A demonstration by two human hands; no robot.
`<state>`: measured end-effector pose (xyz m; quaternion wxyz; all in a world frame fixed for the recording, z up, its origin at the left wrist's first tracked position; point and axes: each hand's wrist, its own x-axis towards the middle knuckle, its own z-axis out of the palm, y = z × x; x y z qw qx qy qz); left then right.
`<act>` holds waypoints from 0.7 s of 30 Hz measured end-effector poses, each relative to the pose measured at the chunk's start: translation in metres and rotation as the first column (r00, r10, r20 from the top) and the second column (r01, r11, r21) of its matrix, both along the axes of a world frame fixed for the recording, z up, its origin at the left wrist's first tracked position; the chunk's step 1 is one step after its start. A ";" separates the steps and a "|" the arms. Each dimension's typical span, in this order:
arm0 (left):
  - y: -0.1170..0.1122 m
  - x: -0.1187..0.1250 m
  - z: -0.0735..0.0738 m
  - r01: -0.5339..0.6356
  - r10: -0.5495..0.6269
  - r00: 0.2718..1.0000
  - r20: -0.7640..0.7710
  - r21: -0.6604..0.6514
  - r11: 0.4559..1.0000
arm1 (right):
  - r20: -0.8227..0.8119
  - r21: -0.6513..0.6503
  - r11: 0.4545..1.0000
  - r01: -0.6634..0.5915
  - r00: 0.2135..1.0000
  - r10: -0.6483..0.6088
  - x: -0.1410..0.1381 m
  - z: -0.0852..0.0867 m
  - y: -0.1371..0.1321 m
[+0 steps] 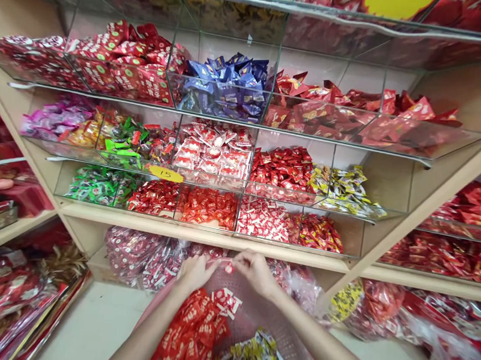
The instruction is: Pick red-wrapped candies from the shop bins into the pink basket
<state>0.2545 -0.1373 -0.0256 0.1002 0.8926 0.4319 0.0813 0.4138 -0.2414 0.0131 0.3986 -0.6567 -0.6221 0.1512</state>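
Note:
My left hand (195, 272) and my right hand (254, 271) meet over the far rim of a pink perforated basket (250, 318). Between my fingertips sits a small wrapped candy (229, 269), red and white, with each hand pinching one end of its wrapper. Inside the basket lie orange-red candy packets (193, 331) on the left and yellow-and-white packets (257, 359) at the near side. A few red-and-white candies (226, 302) rest beside the orange-red heap.
Ahead stands a wooden shelf (203, 233) with tiers of clear bins full of wrapped candies (264, 218). One bin bears a yellow tag (164, 173) marked 15. Bagged candies (134, 255) are under the lowest shelf. More stocked shelves flank both sides.

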 end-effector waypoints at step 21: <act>0.000 0.000 0.001 -0.014 0.014 1.000 -0.007 -0.032 0.999 | 0.212 -0.247 0.969 0.013 0.976 0.041 0.000 -0.044 -0.015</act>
